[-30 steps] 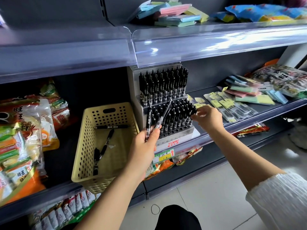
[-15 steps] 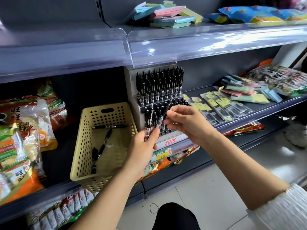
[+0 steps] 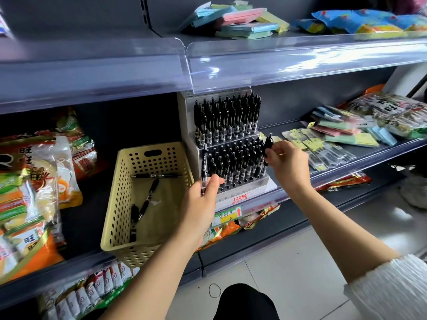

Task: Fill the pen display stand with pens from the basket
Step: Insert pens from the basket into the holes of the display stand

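Observation:
A grey two-tier pen display stand (image 3: 245, 191) sits on the middle shelf, packed with black pens; several holes in its front row stand open. My left hand (image 3: 203, 199) grips one upright black pen (image 3: 204, 162) just left of the stand's lower tier. My right hand (image 3: 286, 162) pinches another black pen (image 3: 268, 144) at the lower tier's right end. The yellow perforated basket (image 3: 120, 204) stands left of the stand with three loose pens (image 3: 147, 197) inside.
Snack bags (image 3: 30, 192) fill the shelf left of the basket. Sticky-note packs and refill packets (image 3: 332, 144) lie right of the stand. A clear plastic shelf lip (image 3: 277, 63) overhangs the stand closely. More snack packs sit on the shelf below.
My right hand took one of the two pens from my left hand and carried it right to the lower tier's right end. My left hand now holds a single pen.

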`<state>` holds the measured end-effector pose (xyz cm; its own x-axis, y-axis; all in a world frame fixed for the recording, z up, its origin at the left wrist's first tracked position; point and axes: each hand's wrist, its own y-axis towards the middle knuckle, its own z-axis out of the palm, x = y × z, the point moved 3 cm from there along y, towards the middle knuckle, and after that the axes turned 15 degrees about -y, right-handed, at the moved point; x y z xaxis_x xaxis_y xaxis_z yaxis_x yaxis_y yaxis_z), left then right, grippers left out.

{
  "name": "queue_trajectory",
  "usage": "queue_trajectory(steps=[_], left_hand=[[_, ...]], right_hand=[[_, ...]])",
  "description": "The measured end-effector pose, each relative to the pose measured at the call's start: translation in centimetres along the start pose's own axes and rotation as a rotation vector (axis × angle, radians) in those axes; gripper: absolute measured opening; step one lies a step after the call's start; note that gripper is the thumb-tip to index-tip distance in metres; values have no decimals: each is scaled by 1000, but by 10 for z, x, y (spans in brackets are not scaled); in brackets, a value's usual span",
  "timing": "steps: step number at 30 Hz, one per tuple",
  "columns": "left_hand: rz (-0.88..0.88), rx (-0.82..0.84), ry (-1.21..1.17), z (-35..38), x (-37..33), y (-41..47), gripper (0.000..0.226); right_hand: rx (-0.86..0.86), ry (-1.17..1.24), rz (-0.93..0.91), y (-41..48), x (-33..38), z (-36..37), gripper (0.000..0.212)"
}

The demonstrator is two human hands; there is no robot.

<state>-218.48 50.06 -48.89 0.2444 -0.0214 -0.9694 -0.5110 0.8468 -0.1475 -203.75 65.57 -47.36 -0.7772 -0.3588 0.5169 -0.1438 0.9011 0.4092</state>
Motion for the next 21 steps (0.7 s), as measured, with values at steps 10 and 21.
queue_trajectory(steps=[10,21], left_hand=[[6,10,-34,-3,7,4,25],[13,32,-57,-1,5,5,45]], right_hand=[[16,-109,35,3,-5,11,18],[165,-158,132,0,-16,30,17]])
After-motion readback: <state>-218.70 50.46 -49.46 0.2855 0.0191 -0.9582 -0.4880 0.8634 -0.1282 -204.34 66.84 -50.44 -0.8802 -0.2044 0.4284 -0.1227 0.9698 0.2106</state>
